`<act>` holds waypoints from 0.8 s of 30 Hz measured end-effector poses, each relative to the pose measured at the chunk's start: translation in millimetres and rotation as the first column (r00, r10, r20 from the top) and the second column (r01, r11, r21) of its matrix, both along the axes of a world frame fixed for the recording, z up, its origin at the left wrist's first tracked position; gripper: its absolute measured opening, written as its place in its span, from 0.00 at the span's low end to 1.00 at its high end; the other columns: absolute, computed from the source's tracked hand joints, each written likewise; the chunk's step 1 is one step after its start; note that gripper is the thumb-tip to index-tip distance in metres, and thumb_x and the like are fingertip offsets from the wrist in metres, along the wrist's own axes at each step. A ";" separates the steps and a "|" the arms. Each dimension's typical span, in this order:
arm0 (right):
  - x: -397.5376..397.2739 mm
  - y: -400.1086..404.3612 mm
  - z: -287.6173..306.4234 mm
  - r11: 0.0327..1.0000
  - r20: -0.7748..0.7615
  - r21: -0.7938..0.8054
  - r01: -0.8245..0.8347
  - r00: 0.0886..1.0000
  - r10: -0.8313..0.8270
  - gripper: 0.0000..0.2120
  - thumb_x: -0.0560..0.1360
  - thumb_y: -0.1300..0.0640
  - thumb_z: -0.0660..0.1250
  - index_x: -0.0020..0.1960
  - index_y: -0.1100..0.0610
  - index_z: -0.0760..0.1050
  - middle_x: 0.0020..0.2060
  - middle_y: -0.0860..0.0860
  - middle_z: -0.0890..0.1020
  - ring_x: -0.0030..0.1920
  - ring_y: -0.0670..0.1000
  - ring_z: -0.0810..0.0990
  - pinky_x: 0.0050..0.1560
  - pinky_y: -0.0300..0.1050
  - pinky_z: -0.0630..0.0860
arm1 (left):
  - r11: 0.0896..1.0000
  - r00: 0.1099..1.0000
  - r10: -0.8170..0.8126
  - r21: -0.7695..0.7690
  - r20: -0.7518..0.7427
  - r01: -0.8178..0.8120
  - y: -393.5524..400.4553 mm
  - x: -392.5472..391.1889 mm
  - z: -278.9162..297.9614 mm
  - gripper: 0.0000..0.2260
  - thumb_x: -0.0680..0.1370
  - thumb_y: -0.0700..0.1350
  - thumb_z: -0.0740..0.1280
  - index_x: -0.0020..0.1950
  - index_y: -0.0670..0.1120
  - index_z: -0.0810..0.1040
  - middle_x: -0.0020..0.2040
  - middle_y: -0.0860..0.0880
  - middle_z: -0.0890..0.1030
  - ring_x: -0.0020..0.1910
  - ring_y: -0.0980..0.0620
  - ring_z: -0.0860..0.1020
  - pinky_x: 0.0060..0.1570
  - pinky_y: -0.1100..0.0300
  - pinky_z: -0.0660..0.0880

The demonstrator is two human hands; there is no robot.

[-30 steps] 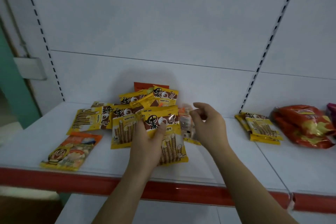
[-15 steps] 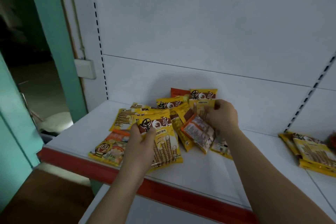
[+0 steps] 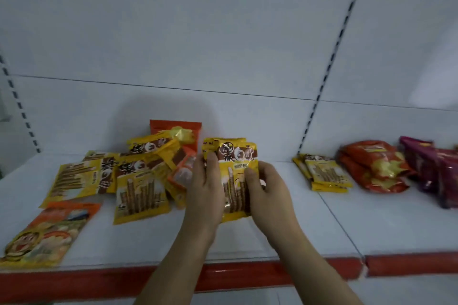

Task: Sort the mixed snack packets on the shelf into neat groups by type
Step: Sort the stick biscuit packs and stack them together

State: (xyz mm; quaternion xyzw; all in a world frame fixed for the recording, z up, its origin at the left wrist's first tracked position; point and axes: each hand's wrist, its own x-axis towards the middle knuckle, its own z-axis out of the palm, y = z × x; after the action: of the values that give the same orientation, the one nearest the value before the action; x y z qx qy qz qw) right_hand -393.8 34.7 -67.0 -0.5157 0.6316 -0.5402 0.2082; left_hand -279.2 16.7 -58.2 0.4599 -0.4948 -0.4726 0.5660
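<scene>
Two hands on one yellow packet

Head view: left hand (image 3: 207, 189) and right hand (image 3: 266, 190) both grip an upright yellow wafer-stick packet (image 3: 234, 176) above the white shelf (image 3: 285, 225); mixed pile (image 3: 146, 173) lies just left; sorted yellow stack (image 3: 324, 176), red bags (image 3: 374, 166) farther right.

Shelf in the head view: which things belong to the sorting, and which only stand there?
Job: yellow wafer packets gripped by left hand and right hand; mixed pile; orange packet; yellow stack.
Around: shelf, red edge strip, back panel.
</scene>
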 end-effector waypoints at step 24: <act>-243.1 -60.4 -13.8 0.947 -0.637 0.225 0.228 0.770 -0.034 0.27 0.84 0.49 0.50 0.78 0.61 0.54 0.73 0.60 0.67 0.71 0.63 0.66 0.69 0.57 0.65 | 0.945 0.530 -0.197 0.016 0.825 0.326 -61.7 -225.9 -20.1 0.17 0.86 0.53 0.53 0.74 0.52 0.67 0.60 0.46 0.82 0.56 0.44 0.80 0.54 0.51 0.77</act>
State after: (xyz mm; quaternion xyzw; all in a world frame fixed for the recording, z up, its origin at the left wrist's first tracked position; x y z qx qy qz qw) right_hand -637.0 -25.8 -80.9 -0.5832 0.7715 -0.2534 0.0214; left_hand -505.1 -45.0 -78.3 0.5047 -0.7944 -0.2504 0.2269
